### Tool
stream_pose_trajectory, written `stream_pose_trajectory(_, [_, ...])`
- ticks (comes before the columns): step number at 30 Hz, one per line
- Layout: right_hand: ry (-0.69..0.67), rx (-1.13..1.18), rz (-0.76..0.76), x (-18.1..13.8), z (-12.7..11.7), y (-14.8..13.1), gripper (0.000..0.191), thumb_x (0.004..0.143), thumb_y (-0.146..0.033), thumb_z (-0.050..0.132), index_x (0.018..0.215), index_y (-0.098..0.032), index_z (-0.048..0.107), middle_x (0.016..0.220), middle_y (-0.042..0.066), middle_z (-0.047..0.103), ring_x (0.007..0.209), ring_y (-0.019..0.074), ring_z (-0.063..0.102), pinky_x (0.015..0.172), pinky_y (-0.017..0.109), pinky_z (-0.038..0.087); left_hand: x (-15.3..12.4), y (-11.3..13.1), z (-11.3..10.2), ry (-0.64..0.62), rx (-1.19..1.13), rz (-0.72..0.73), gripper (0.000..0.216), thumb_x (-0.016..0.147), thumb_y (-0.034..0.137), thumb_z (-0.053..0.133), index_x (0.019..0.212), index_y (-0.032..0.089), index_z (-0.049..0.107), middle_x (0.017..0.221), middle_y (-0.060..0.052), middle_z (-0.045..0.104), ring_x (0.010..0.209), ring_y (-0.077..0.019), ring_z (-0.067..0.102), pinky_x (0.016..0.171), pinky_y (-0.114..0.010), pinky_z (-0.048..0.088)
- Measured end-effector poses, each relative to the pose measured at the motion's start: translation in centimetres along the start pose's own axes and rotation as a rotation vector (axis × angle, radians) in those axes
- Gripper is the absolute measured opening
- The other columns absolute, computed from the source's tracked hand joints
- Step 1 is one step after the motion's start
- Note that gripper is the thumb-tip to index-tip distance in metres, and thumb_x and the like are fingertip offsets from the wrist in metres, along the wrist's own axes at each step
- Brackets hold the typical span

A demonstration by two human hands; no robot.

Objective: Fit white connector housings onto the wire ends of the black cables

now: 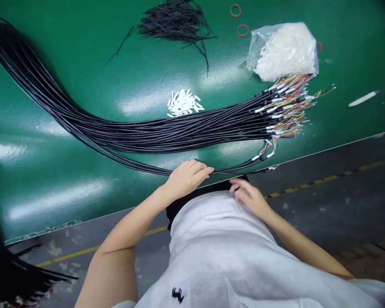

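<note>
My left hand [189, 176] is closed over a few black cables [147, 167] that lie apart from the main bundle, close to the table's front edge. To the right of it, these cables end in thin coloured wires with white sleeves [255, 158]. Just off the table edge, my right hand [247, 196] hangs before my white shirt, fingers loosely bent and apart, slightly blurred, with nothing visible in them. Behind both hands runs the thick bundle of black cables [167, 137], its stripped ends fanned out in coloured wires [291, 111] at the right.
Small white tubes [184, 102] lie in a pile behind the bundle. Further back are black tubing pieces [173, 21], red rubber bands [243, 30] and a clear bag of white pieces [285, 51]. A white pen-like object [363, 99] lies right. More cables [19, 273] hang lower left.
</note>
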State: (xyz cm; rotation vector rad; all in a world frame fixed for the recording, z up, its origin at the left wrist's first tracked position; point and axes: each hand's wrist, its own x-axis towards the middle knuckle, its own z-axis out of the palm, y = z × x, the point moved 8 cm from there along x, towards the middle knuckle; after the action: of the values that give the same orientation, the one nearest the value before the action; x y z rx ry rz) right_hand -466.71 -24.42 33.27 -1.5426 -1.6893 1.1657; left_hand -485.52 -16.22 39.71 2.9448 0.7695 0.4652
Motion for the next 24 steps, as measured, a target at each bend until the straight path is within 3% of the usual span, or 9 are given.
stream_pose_trajectory(2, [0.124, -0.052, 0.023, 1.0, -1.6, 1.0, 0.035, 0.102, -0.034, 0.046, 0.102, -0.018, 0.077, 0.087, 0.007, 0.081, 0.065, 0.0175, 0.074, 0.064, 0.031, 0.061, 0.9, -0.6, 0.1, 0.007, 0.041, -0.024, 0.023, 0.106, 0.024, 0.054, 0.119, 0.02, 0.071, 0.104, -0.008, 0.077, 0.092, -0.0185, 0.068, 0.077, -0.032, 0.053])
stream_pose_trajectory(5, [0.237, -0.154, -0.024, 2.0, -3.7, 1.7, 0.03, 0.099, -0.036, 0.056, 0.086, -0.021, 0.08, 0.08, 0.007, 0.082, 0.074, 0.023, 0.078, 0.074, 0.037, 0.061, 2.4, -1.3, 0.5, 0.015, 0.083, -0.012, 0.025, 0.107, 0.025, 0.052, 0.122, 0.019, 0.071, 0.108, -0.01, 0.078, 0.096, -0.0196, 0.069, 0.081, -0.033, 0.055])
stream_pose_trajectory(12, [0.483, -0.36, -0.197, 1.5, -8.7, 1.5, 0.035, 0.094, -0.035, 0.062, 0.061, -0.024, 0.069, 0.057, 0.003, 0.072, 0.053, 0.0198, 0.064, 0.059, 0.035, 0.046, 4.0, -2.6, 1.0, 0.063, 0.032, -0.054, 0.034, 0.108, 0.024, 0.048, 0.132, 0.011, 0.068, 0.13, -0.018, 0.075, 0.12, -0.0238, 0.072, 0.101, -0.038, 0.061])
stream_pose_trajectory(17, [0.504, -0.553, -0.288, 1.4, -11.2, 1.1, 0.031, 0.089, -0.029, 0.07, 0.059, -0.026, 0.059, 0.052, 0.001, 0.063, 0.046, 0.0196, 0.055, 0.048, 0.034, 0.034, 5.8, -3.8, 3.0, -0.012, -0.004, -0.141, 0.04, 0.109, 0.021, 0.041, 0.14, 0.01, 0.064, 0.142, -0.019, 0.07, 0.137, -0.0247, 0.065, 0.109, -0.043, 0.061])
stream_pose_trajectory(20, [0.531, -0.73, -0.173, 2.8, -13.3, 1.9, 0.028, 0.086, -0.033, 0.071, 0.063, -0.029, 0.055, 0.055, 0.004, 0.06, 0.049, 0.0235, 0.052, 0.047, 0.037, 0.026, 6.9, -4.6, 3.8, -0.037, -0.024, -0.177, 0.043, 0.11, 0.018, 0.036, 0.144, 0.01, 0.061, 0.15, -0.019, 0.064, 0.144, -0.0251, 0.06, 0.114, -0.047, 0.057])
stream_pose_trajectory(22, [0.612, -0.772, -0.135, 4.3, -15.4, 2.4, 0.026, 0.081, -0.041, 0.072, 0.065, -0.031, 0.053, 0.061, 0.008, 0.061, 0.054, 0.027, 0.052, 0.051, 0.04, 0.026, 6.8, -4.3, 3.7, -0.052, -0.015, -0.164, 0.044, 0.109, 0.015, 0.035, 0.144, 0.011, 0.061, 0.15, -0.018, 0.063, 0.142, -0.0248, 0.059, 0.114, -0.047, 0.056])
stream_pose_trajectory(24, [0.631, -0.725, -0.193, 6.1, -17.0, 2.7, 0.025, 0.072, -0.046, 0.073, 0.067, -0.033, 0.053, 0.07, 0.013, 0.065, 0.064, 0.0312, 0.056, 0.058, 0.045, 0.03, 5.7, -3.5, 3.3, -0.083, 0.021, -0.161, 0.045, 0.108, 0.011, 0.036, 0.144, 0.013, 0.062, 0.139, -0.017, 0.069, 0.128, -0.0243, 0.065, 0.106, -0.045, 0.059])
